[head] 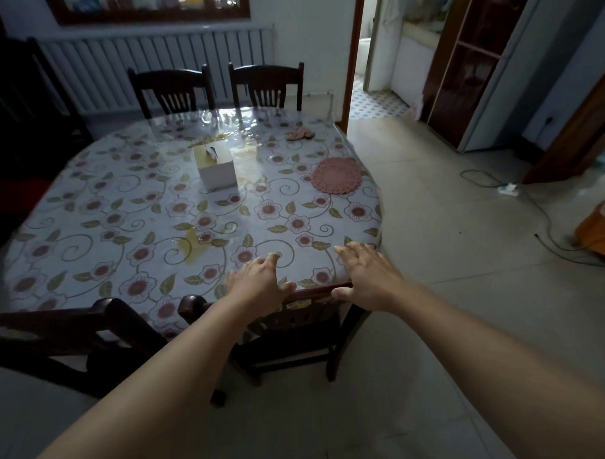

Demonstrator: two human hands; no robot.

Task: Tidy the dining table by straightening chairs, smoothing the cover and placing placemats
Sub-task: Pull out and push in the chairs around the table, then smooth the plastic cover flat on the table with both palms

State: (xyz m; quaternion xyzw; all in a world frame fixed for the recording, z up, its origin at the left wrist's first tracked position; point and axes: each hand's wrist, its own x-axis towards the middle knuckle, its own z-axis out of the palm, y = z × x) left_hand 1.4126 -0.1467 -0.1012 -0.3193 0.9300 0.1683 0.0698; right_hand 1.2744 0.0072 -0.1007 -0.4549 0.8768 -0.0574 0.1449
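An oval table carries a floral cover under clear plastic (122,208). A round pink placemat (336,176) lies near its right edge. A dark wooden chair (297,318) is pushed in at the near edge. My left hand (261,282) and my right hand (368,278) hover at its top rail, fingers spread over the cover and thumbs at the rail, holding nothing. A second chair (57,327) stands to the near left. Two more chairs (172,86) (266,81) stand at the far side.
A white tissue box (216,167) stands mid-table and a crumpled pink cloth (299,135) lies at the far right. A yellowish patch (192,247) shows under the plastic. On the floor to the right are a power strip (508,188), cables and an orange stool (599,225).
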